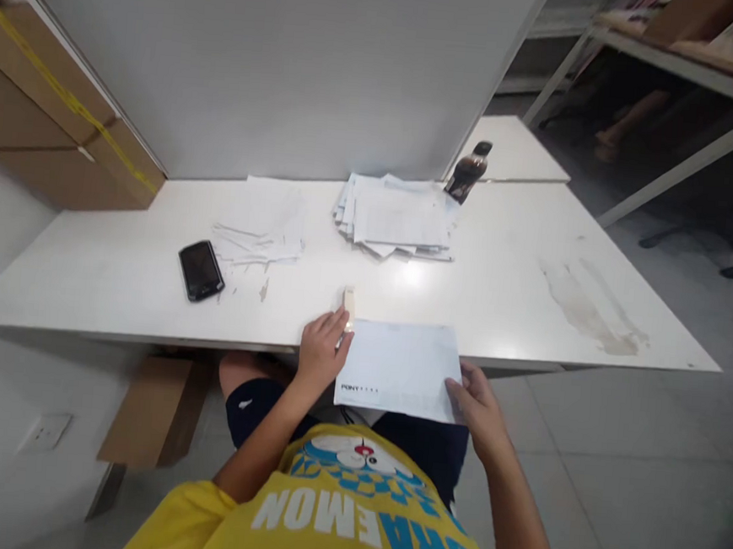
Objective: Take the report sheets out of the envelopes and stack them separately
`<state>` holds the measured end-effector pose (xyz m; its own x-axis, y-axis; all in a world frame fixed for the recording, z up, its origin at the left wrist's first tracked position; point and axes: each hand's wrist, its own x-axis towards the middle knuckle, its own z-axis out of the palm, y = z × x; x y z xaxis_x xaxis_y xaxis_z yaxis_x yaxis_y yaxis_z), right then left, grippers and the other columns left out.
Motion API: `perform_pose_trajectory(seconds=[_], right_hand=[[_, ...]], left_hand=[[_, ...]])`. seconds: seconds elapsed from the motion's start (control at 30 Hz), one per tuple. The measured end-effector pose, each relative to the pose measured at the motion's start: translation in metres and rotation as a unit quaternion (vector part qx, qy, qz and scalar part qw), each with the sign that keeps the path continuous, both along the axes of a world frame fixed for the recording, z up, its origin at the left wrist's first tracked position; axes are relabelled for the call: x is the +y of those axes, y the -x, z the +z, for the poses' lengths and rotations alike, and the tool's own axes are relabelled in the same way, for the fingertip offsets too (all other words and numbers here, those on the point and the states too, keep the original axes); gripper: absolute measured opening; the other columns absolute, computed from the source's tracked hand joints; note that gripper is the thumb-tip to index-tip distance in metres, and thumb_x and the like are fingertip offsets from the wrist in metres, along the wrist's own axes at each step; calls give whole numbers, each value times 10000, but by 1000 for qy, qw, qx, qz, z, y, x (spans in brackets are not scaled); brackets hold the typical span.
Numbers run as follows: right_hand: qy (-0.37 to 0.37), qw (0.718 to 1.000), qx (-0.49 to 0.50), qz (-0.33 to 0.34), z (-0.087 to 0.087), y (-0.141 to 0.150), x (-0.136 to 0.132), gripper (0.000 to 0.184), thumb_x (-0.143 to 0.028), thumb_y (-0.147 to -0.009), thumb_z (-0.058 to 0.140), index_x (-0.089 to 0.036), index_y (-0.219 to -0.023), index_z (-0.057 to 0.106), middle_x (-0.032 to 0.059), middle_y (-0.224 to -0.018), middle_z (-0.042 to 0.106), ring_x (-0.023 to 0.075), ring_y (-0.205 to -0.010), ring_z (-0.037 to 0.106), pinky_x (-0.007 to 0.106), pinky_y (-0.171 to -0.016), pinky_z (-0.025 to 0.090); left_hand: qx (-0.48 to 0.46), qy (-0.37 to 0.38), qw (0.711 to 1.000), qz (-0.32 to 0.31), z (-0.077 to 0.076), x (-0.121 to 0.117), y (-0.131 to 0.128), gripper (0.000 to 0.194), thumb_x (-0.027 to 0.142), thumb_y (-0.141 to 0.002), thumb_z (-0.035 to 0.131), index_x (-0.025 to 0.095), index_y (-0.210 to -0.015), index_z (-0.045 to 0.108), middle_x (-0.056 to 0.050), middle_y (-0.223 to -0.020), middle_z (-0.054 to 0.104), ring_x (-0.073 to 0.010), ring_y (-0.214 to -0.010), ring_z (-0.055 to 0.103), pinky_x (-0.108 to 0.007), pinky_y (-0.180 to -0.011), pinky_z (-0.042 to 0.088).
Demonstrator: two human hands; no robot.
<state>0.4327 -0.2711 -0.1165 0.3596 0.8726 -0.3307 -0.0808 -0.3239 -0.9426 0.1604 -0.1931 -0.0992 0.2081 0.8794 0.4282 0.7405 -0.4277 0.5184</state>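
Observation:
A flat white envelope with dark "PONY" lettering near its lower left corner juts over the table's front edge. Its right side is pinched in my right hand, thumb on top. At the envelope's left edge, my left hand has its fingers closed round a small cream-coloured oblong tool, which lies on the tabletop; its exact kind is too blurred to tell. The fingers hide part of its lower end.
Behind the envelope is a pile of white envelopes. Loose paper strips and a black handheld device lie to the left. A dark drink bottle stands at the back right, by a grey partition. Cardboard boxes line the left.

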Motion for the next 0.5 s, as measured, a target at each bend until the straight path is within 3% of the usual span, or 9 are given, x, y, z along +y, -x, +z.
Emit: perform_pose_trajectory(seconds=[0.13, 0.27, 0.37, 0.5], right_hand=[[7, 999, 3, 31, 0, -3, 18, 533, -470, -622, 743, -239, -1068, 564, 34, -811, 705, 244, -764, 660, 328, -638, 503], [-3, 998, -44, 54, 12, -8, 42, 478, -483, -648, 677, -240, -1044, 565, 33, -811, 703, 232, -728, 635, 326, -621, 483], [-14, 988, -131, 86, 31, -13, 62, 428, -457, -663, 618, -226, -1023, 598, 21, -763, 686, 216, -686, 597, 322, -612, 454], [-80, 960, -248, 106, 71, -28, 97, 393, -396, -693, 586, -222, -1041, 646, 4, -726, 657, 201, -675, 567, 316, -623, 430]], left_hand=[[90, -100, 990, 40, -15, 1, -4, 358, 257, -977, 478, 201, -1302, 617, -82, -1325, 637, -265, -1264, 578, -416, -959, 504], [137, -123, 981, 56, -23, -2, -8, 414, 215, -993, 424, 175, -1391, 534, -97, -1381, 583, -264, -1276, 571, -430, -991, 506], [139, -121, 981, 53, -23, -3, -8, 419, 217, -994, 421, 169, -1395, 530, -99, -1382, 581, -265, -1262, 582, -424, -1001, 515], [128, -126, 983, 25, -12, -3, -2, 408, 234, -987, 445, 152, -1372, 553, -107, -1359, 602, -268, -1247, 594, -415, -988, 540]])
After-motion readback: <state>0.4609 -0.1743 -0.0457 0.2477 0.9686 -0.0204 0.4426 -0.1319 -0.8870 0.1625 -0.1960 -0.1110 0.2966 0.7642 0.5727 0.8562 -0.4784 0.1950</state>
